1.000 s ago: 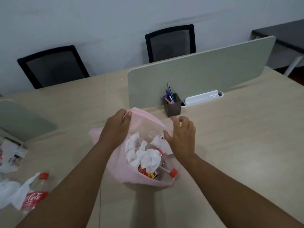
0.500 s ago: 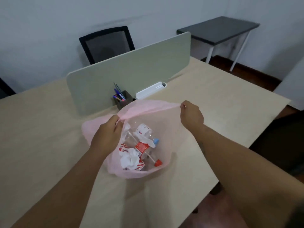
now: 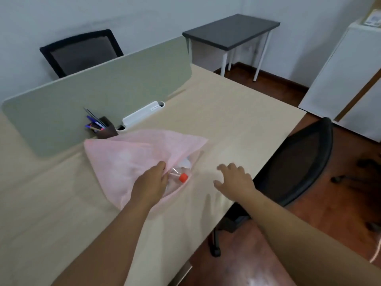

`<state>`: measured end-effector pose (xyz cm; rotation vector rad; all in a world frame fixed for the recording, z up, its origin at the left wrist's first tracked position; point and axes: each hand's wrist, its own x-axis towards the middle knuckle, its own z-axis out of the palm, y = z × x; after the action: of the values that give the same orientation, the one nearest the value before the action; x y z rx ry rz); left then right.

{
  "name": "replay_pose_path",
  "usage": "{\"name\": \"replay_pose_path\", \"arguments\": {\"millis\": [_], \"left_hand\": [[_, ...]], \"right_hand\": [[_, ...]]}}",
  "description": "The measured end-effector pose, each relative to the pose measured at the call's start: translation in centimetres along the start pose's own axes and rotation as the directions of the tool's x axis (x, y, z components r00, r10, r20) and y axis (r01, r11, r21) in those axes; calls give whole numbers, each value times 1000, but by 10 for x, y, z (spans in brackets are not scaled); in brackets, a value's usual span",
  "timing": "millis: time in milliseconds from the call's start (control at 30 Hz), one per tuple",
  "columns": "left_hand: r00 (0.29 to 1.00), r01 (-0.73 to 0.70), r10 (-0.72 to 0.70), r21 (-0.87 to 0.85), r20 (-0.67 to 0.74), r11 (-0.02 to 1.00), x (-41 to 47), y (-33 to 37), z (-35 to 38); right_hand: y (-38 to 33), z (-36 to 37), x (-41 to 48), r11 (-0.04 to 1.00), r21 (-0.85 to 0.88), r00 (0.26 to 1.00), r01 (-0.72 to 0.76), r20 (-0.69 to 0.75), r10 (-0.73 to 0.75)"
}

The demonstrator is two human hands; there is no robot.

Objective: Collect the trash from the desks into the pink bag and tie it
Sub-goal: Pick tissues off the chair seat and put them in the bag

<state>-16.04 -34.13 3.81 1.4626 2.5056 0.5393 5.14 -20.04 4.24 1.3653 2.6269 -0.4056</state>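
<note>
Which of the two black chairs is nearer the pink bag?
The chair at the desk's right edge, just past the open right hand; the other chair stands behind the green divider, on the far side.

Head view, looking down, desk (image 3: pixel 237 112) close

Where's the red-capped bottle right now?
In the head view, the clear plastic bottle with the red cap lies in the mouth of the pink plastic bag, beside the left hand.

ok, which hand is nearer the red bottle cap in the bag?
Left. The left hand holds the pink bag at its mouth, beside the red bottle cap; the right hand hovers open over the desk, farther off.
</note>
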Motion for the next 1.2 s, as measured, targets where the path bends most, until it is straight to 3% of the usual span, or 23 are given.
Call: {"name": "replay_pose_path", "arguments": {"millis": [133,233,333,433,667,833,967,1100,1200], "left_hand": [[998,-9,3,96,63,995,-11,11,33],[996,-19,10,104,88,994,-17,18,54],[993,-67,55,117,101,991,-18,15,70],[986,-92,78,94,150,991,-8,2,85],[974,-182,149,193,172,964,13,4,111],[961,-268,248,193,121,944,20,25,121],[943,-329,311,189,116,925,25,43,130],[943,-329,310,202,121,922,30,62,143],[954,-297,282,209,97,932,36,79,153]], "right_hand": [[12,9,-31,977,-203,966,57,259,-2],[17,9,-44,892,-432,925,135,378,42],[21,14,-47,810,-579,918,90,364,158],[32,18,-51,794,-607,904,26,353,240],[98,27,-70,782,-616,898,-92,288,333],[153,29,-97,712,-702,918,-24,267,294],[177,29,-112,754,-656,927,-4,280,249],[177,53,-96,941,-330,951,-74,261,166],[180,88,-71,982,-139,961,-131,226,160]]}}
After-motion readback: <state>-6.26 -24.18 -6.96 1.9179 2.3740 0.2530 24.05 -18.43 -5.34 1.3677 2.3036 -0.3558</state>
